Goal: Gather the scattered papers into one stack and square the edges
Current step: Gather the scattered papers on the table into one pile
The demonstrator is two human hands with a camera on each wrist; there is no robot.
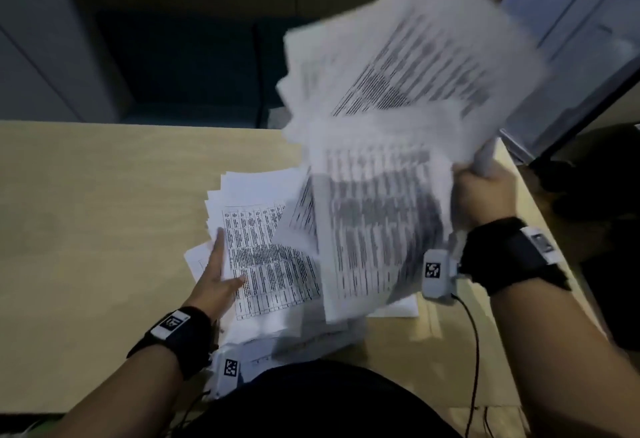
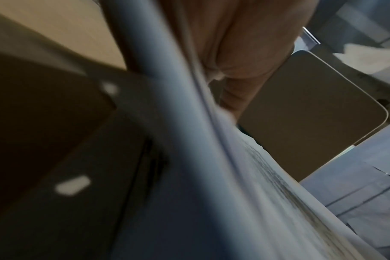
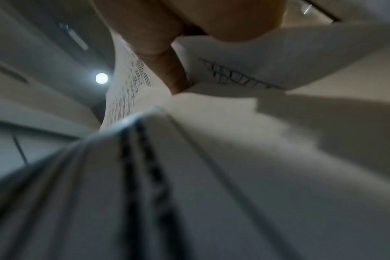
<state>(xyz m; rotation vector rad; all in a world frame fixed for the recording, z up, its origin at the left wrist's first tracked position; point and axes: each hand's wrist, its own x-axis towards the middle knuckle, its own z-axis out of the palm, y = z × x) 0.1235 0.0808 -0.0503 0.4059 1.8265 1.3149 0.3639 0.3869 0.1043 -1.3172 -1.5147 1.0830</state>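
A loose pile of printed white papers point(image 1: 263, 254) lies on the tan table point(image 1: 86, 229) in front of me. My left hand point(image 1: 218, 274) rests on its left side, fingers straight, thumb laid across the top sheet. My right hand point(image 1: 481, 191) grips a fanned, blurred bundle of papers point(image 1: 391, 98) by its lower right corner, raised above the table and drooping over the pile. In the right wrist view, fingers point(image 3: 167, 58) pinch curled sheets point(image 3: 131, 84). The left wrist view shows paper edges point(image 2: 245, 158) close to my palm point(image 2: 245, 44).
The table's far edge point(image 1: 138, 124) borders a dark floor and grey cabinets. A glass partition point(image 1: 571, 56) stands at the right. A black cable point(image 1: 474, 351) hangs from my right wrist camera. My dark-clothed body point(image 1: 311, 403) sits at the near edge.
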